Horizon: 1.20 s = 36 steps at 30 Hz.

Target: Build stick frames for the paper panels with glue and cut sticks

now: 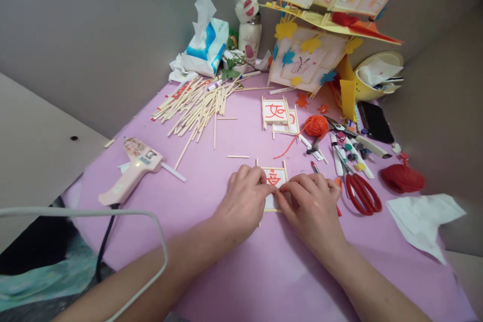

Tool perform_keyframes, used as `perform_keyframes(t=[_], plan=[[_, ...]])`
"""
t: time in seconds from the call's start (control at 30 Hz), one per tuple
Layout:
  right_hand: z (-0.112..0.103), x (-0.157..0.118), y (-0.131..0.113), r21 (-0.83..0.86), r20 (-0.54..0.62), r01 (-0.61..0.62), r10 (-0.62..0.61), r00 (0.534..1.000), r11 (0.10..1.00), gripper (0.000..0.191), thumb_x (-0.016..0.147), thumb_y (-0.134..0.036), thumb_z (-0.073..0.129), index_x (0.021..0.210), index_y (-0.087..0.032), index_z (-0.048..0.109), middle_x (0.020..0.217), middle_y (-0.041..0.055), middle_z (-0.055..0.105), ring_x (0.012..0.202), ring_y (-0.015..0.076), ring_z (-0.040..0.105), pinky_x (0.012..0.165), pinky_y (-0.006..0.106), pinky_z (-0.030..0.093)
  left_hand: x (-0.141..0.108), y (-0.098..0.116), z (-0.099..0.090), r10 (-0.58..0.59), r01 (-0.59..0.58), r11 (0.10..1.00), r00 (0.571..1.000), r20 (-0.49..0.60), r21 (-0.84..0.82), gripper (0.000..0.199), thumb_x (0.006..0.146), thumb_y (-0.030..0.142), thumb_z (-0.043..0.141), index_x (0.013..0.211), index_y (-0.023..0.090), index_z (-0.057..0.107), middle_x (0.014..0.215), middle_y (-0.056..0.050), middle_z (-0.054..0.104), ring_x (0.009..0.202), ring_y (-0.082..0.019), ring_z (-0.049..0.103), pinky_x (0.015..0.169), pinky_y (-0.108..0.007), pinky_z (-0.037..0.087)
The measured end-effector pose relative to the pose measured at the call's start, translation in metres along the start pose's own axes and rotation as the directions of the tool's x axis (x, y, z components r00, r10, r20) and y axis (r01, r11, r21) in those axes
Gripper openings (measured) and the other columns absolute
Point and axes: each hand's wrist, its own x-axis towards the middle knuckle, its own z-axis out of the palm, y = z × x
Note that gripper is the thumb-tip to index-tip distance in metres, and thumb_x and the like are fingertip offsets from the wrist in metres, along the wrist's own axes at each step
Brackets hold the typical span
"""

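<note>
Both hands press down on a small paper panel (273,181) lying flat on the pink, matte worktop (211,196). The panel is a white square framed by thin pale wooden sticks, with a red character painted on it. The left hand (245,201) covers its left edge, fingers curled together and fingertips resting on the paper beside the red mark. The right hand (311,204) meets it from the other side, its grip closed down on the panel's right stick, though whether it pinches or merely presses is hard to make out, since the fingers hide the edge.

Just right of the right hand lie red-handled scissors (358,186), blades pointing away. Beyond the fingertips of both hands sit two more stick-framed panels (279,113), and beside them a round ball of orange yarn (316,125). Well left of the left hand rests a pale pink glue gun (134,166) with a dark cord. Farther away on that side spreads a loose heap of wooden sticks (196,103). To the far right, a crumpled white paper sheet (424,219) lies at the worktop's edge.
</note>
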Motion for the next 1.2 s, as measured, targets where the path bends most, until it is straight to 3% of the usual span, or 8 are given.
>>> perform_keyframes(t=[0.57, 0.97, 1.2], plan=[[0.001, 0.002, 0.004, 0.001, 0.027, -0.031, 0.031, 0.999, 1.000, 0.012, 0.083, -0.026, 0.061, 0.073, -0.021, 0.064, 0.079, 0.0017, 0.063, 0.085, 0.0193, 0.047, 0.079, 0.038, 0.021, 0.001, 0.001, -0.001, -0.010, 0.010, 1.000, 1.000, 0.022, 0.001, 0.036, 0.084, 0.007, 0.040, 0.100, 0.026, 0.067, 0.100, -0.004, 0.052, 0.097, -0.020, 0.039, 0.083, -0.036, 0.035], [-0.010, 0.000, 0.011, 0.064, -0.011, -0.014, 0.015, 1.000, 0.998, 0.009, 0.083, -0.026, 0.061, 0.078, -0.023, 0.067, 0.081, 0.0015, 0.064, 0.084, 0.0188, 0.049, 0.079, 0.038, 0.023, 0.001, 0.000, 0.000, -0.022, 0.022, 1.000, 1.000, 0.009, -0.009, 0.040, 0.080, 0.003, 0.041, 0.102, 0.026, 0.066, 0.101, -0.004, 0.053, 0.099, -0.021, 0.039, 0.085, -0.036, 0.036], [-0.007, -0.005, 0.009, 0.123, 0.046, 0.003, -0.009, 0.999, 0.992, 0.009, 0.082, -0.021, 0.059, 0.084, -0.024, 0.067, 0.086, 0.0020, 0.062, 0.087, 0.0192, 0.047, 0.081, 0.037, 0.025, 0.001, 0.001, 0.000, -0.022, 0.018, 0.996, 0.999, -0.039, -0.085, 0.045, 0.077, -0.001, 0.040, 0.106, 0.023, 0.065, 0.100, -0.006, 0.054, 0.098, -0.021, 0.041, 0.087, -0.037, 0.040]])
